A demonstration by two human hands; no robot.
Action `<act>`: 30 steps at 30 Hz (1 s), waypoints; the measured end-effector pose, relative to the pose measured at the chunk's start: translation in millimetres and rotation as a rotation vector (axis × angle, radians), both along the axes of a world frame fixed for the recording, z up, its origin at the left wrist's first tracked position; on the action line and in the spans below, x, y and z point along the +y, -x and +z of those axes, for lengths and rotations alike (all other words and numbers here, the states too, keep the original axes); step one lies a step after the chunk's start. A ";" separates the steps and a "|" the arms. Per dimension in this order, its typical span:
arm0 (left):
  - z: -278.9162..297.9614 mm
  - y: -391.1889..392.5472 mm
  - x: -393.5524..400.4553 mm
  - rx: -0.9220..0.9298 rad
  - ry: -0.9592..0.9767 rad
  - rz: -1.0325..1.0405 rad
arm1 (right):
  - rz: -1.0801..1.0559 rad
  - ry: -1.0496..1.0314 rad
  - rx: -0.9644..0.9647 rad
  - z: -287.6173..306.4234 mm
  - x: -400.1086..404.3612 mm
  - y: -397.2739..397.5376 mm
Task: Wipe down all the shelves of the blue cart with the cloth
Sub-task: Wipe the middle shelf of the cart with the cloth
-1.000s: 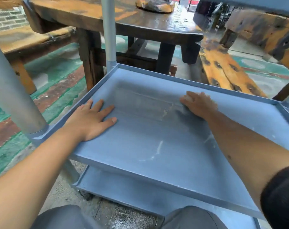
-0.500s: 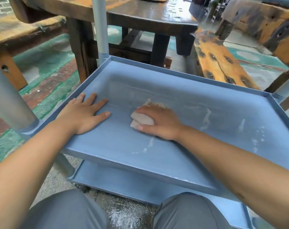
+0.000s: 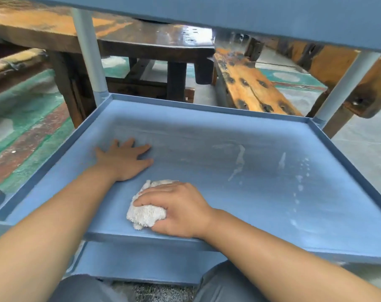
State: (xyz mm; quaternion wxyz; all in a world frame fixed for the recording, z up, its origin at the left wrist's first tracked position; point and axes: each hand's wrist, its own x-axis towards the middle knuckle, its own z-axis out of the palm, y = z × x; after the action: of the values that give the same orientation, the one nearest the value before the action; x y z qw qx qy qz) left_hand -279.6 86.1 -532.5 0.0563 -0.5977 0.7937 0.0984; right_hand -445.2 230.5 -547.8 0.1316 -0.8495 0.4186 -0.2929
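Head view: wooden table (image 3: 141,38) beyond cart (image 3: 207,110)

Your middle shelf (image 3: 207,175) of the blue cart (image 3: 348,171) carries everything here: a shallow tray with a raised rim, its floor streaked with pale smears toward the right. Your left hand (image 3: 124,160) lies flat on it, fingers spread, near the left rim. Your right hand (image 3: 176,210) presses a bunched white cloth (image 3: 146,212) onto the shelf close to the near edge. The cloth touches the shelf directly, just beside the left hand.
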 end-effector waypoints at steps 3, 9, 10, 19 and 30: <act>-7.7 6.9 2.0 -0.033 0.062 0.025 | -0.198 0.103 -0.095 12.8 -7.4 31.0; -15.0 2.8 -1.9 0.006 0.077 0.024 | -1.131 -0.064 -0.128 47.8 -42.6 211.3; -20.3 2.0 -7.7 0.019 0.084 0.011 | -1.247 -0.098 -0.112 47.6 -38.7 246.7; -25.4 8.0 -9.3 0.001 0.100 -0.153 | -1.387 -0.358 0.283 13.4 -20.4 338.3; -8.1 33.6 14.6 -0.052 0.067 -0.401 | -1.116 -0.264 0.383 10.9 -68.5 252.5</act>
State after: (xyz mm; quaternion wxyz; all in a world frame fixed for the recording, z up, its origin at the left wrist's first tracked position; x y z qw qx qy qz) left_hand -313.1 100.7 -540.6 0.0755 -0.4317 0.8978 0.0435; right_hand -697.7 162.0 -536.9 -0.0153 -0.5158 0.8501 -0.1050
